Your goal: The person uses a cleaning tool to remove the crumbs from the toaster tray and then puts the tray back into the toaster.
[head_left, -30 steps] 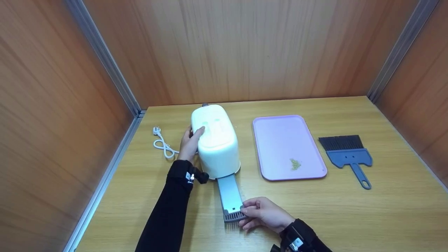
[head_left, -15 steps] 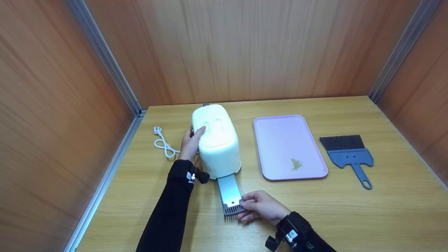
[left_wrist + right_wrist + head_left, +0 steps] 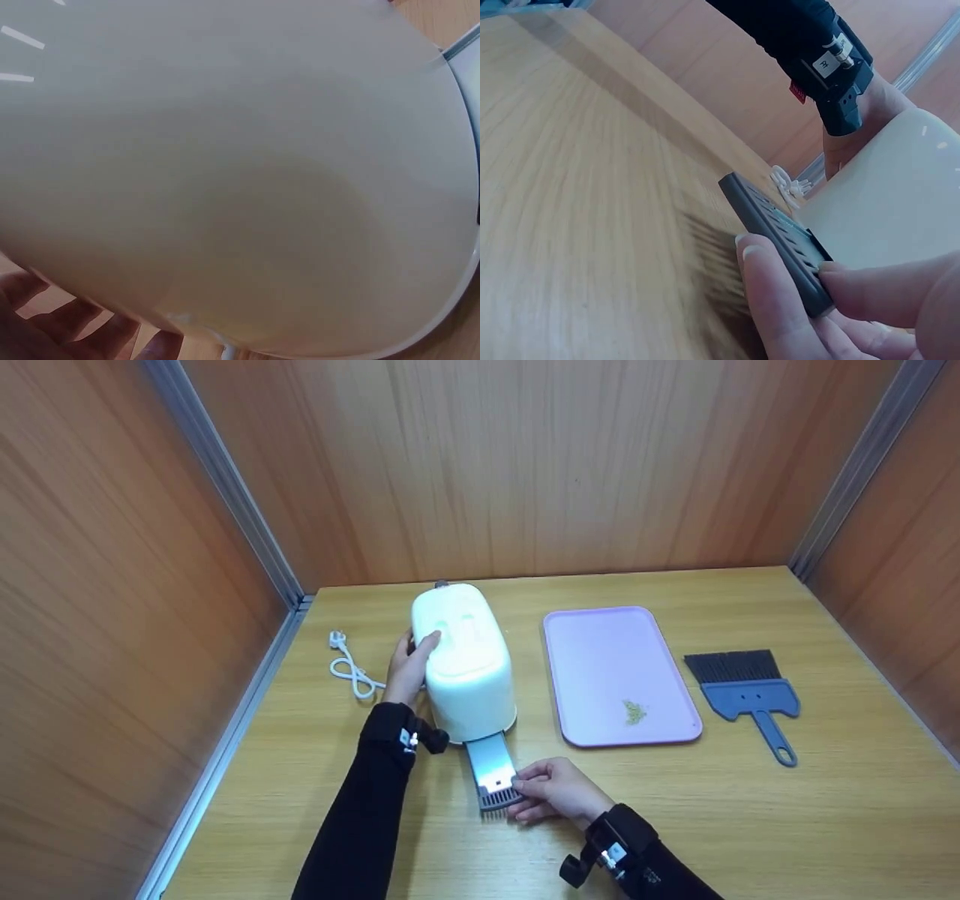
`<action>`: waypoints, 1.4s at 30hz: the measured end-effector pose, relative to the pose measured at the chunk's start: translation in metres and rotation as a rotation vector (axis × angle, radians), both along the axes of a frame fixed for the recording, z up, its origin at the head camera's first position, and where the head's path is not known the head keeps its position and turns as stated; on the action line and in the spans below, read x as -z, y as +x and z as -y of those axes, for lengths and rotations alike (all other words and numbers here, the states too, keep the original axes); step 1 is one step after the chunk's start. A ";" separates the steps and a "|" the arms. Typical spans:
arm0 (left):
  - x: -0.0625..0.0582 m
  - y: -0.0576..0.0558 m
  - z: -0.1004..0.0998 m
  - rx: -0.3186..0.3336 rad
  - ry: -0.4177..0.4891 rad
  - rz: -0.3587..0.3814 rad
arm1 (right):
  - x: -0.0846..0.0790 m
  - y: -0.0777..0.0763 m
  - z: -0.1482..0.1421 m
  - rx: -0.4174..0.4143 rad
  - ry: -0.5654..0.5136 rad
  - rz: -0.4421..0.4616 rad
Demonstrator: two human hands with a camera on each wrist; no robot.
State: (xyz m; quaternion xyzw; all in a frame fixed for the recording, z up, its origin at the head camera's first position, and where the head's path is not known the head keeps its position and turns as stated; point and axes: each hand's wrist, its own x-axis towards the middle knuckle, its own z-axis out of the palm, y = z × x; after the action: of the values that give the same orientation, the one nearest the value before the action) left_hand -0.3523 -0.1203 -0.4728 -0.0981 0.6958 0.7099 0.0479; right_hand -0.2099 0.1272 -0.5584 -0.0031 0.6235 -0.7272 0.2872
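Note:
A white toaster [image 3: 466, 690] with a rounded body stands on the table. My left hand [image 3: 409, 667] grips its left side, thumb over the top edge; in the left wrist view the fingers [image 3: 112, 335] lie along its wall. A metal crumb tray [image 3: 491, 761] with a grey slotted end sticks partly out of the toaster's near end, low down. My right hand [image 3: 559, 791] pinches the right corner of that slotted end. In the right wrist view, the thumb [image 3: 885, 289] lies on one face of the grey end [image 3: 776, 240] and a finger on the other.
Right of the toaster lies a pink serving tray [image 3: 607, 660] with a small heap of yellowish crumbs [image 3: 634, 712]. Farther right is a blue brush [image 3: 750, 697] with dark bristles. A looped white cord with a plug [image 3: 337, 640] lies at left. Wood panels [image 3: 562, 472] enclose the table.
The crumb tray has slid farther into the toaster, pushed away from me by my right hand, so less of it shows. My left hand and the toaster have stayed in place.

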 end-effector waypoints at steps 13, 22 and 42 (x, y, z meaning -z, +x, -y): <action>0.001 0.001 -0.002 0.004 0.013 -0.014 | -0.006 -0.016 0.010 0.040 0.073 -0.023; 0.000 0.000 -0.003 0.005 0.009 -0.002 | -0.005 -0.026 0.015 0.066 0.084 -0.020; 0.003 -0.002 -0.005 -0.004 0.030 -0.004 | -0.005 -0.050 0.028 0.189 0.052 0.007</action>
State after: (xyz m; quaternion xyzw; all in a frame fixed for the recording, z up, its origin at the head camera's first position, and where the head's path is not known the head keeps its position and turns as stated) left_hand -0.3547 -0.1152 -0.4754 -0.0974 0.6850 0.7205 0.0468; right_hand -0.2599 0.0997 -0.5536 0.0657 0.6387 -0.7345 0.2196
